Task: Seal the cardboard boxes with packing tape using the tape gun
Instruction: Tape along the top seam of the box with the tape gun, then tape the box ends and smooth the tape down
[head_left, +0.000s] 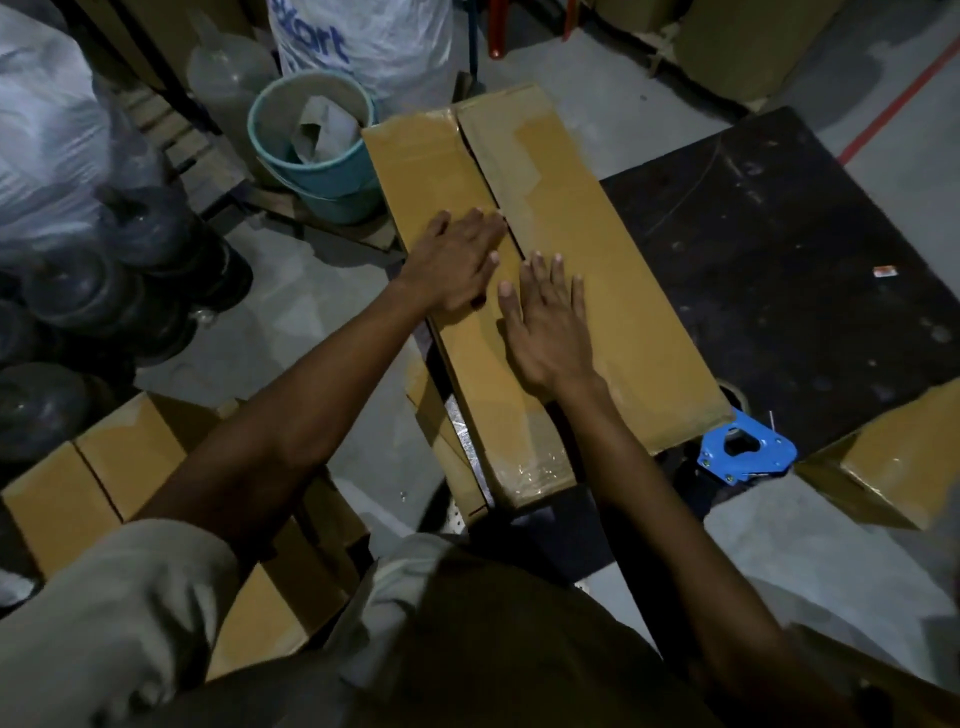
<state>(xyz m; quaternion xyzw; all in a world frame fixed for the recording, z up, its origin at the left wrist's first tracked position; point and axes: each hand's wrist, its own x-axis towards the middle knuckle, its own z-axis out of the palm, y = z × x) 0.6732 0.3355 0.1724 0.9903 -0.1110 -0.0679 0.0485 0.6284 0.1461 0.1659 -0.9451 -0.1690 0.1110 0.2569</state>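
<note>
White sack (363, 47) at top reading "…kart" in blue, long tan cardboard box (597, 270) mid-frame, centre seam open, left hand (457, 260) and right hand (545, 322) spread flat on its flaps

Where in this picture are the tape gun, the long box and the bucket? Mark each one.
tape gun (776, 448): head view, its blue side plate.
long box (623, 291): head view, bare right flap of its top.
bucket (337, 179): head view, its teal outer wall.
</note>
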